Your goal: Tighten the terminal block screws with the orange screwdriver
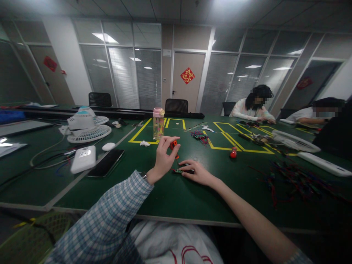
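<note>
My left hand [165,156] is closed around the red-orange handle of a screwdriver [173,145]. The shaft points down, its tip at a small green circuit board [178,171] on the table. With bent fingers, my right hand [196,171] steadies that board from the right side, covering part of it. A red wire end shows at the board's left edge. Whether the tip sits in a screw is too small to tell.
A pink-lidded bottle [158,124] stands beyond my hands. To the left lie a black phone [106,163], a white power bank [83,159] and a white fan [89,130]. Bundled wired boards [200,137], a small red object [233,152] and tangled wires [299,179] lie rightward. Two people sit across.
</note>
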The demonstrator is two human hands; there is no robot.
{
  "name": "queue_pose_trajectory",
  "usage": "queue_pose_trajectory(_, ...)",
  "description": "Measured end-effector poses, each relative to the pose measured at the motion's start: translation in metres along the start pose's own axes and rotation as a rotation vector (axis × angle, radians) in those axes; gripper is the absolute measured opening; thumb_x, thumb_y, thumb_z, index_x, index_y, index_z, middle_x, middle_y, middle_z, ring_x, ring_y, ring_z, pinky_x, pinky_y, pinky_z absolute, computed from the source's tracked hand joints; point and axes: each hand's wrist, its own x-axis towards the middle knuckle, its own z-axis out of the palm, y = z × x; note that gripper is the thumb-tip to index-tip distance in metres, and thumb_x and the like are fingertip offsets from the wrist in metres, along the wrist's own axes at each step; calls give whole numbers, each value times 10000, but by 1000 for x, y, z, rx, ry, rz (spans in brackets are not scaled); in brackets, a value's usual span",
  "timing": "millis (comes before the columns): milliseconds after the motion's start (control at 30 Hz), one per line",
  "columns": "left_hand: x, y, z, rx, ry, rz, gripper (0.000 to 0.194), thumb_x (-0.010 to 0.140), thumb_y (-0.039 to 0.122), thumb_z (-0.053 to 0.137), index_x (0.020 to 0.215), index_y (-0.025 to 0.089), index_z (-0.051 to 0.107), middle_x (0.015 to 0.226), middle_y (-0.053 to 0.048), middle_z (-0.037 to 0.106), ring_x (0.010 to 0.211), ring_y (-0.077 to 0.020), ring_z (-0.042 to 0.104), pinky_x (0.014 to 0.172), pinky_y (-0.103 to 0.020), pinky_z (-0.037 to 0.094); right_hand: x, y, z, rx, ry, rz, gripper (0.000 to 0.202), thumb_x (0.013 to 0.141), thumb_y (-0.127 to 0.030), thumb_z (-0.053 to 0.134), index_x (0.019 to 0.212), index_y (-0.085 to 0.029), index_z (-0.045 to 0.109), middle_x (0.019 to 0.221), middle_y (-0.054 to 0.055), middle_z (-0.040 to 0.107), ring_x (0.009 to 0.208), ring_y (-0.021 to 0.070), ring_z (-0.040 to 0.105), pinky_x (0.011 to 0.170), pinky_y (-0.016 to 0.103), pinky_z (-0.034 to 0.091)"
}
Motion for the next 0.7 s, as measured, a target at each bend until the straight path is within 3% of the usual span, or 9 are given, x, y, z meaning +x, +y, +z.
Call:
queue_pose_trajectory(167, 0, 1, -1, -24, -38, -26, 266, 954, 219, 386, 1153, 205, 562, 979, -51, 541, 890, -152, 535, 771, -285, 458, 0, 0, 0, 5, -4, -2, 250, 853, -257, 593, 1074, -242, 710, 1213, 91, 615, 1077, 235, 585, 949, 385, 448)
queue_pose_trajectory(700, -2, 1, -1, -30, -57, -48, 275, 951, 216, 382, 1163, 192, 557, 994, -56, 554, 894, -156, 524, 783, -285, 443, 0, -1, 1, 19, 1, -3, 250, 850, -235, 598, 1074, -238, 708, 1206, 89, 618, 1086, 228, 578, 966, 384, 437)
